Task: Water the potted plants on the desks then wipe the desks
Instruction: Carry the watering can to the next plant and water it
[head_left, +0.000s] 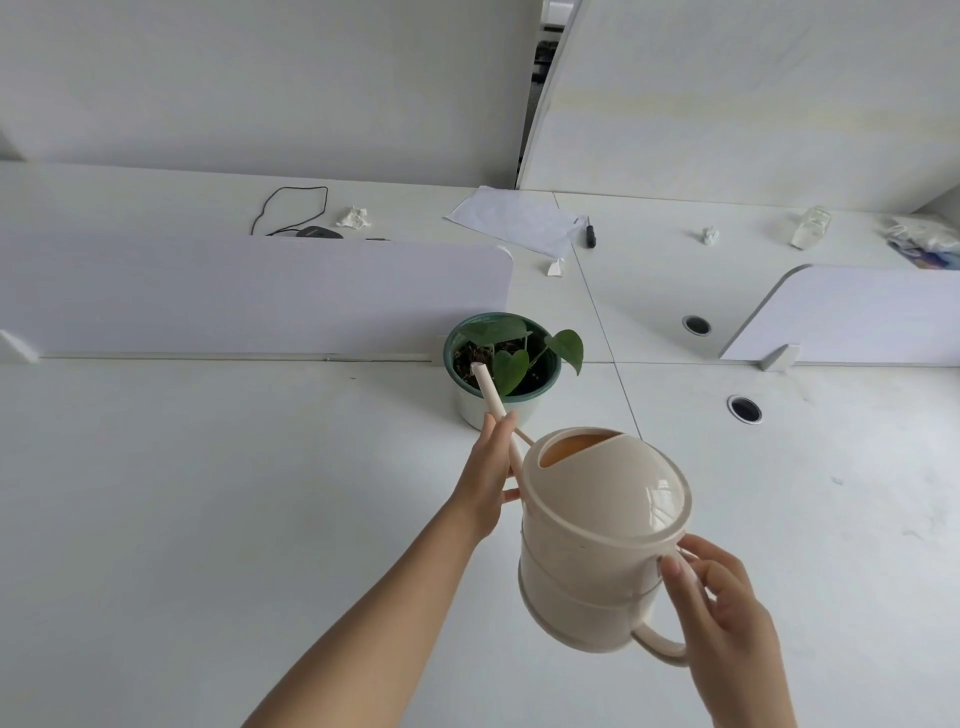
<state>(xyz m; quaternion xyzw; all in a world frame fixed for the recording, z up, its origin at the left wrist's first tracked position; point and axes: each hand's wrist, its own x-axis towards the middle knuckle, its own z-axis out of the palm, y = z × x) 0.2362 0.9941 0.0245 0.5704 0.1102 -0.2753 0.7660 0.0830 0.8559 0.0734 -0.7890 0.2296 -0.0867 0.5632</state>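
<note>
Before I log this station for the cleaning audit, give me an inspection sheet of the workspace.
Surface: white desk, faint marks at right.
Job's things: beige watering can tilted, spout tip over the soil of the potted plant; no wiping cloth seen.
Clutter: far desk holds paper sheet, crumpled tissues, marker, clear bottle.
Grippers: left hand steadies the spout; right hand holds the handle.
Cables: black cable looped on far desk.
Surroundings: white partitions, cable grommets.
</note>
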